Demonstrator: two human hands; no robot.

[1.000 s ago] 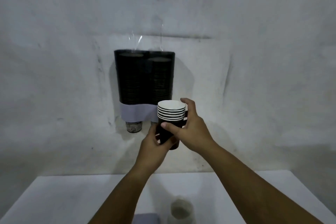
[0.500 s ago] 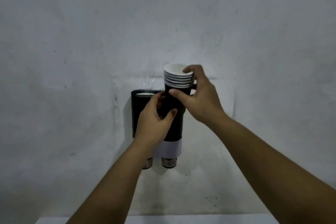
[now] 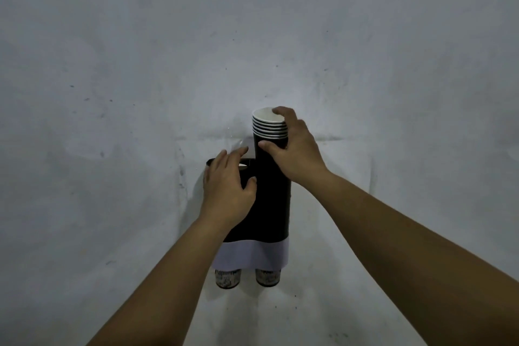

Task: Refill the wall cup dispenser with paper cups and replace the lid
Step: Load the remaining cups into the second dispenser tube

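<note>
— While the right hand (image 3: 295, 149) grips the stack of paper cups (image 3: 269, 132), what is the other hand doing?

— The left hand (image 3: 226, 185) lies flat and open on the left tube of the cup dispenser (image 3: 269, 205). It holds nothing. Its thumb touches the right tube.

— How does the right hand hold the cups?

— One finger curls over the white rim on top. The thumb presses the dark side lower down. The hand is closed around the stack.

— Where are the cups?

— They stand upright at the top of the right tube, with their white rims poking out above it. I cannot tell how deep they sit.

— What else is on the dispenser?

— A white band (image 3: 252, 255) wraps the bottom of both tubes. Under it, two cup bottoms (image 3: 266, 278) stick out, one from each tube.

— And behind?

— A grey wall (image 3: 140, 64), with the dispenser fixed to it.
</note>
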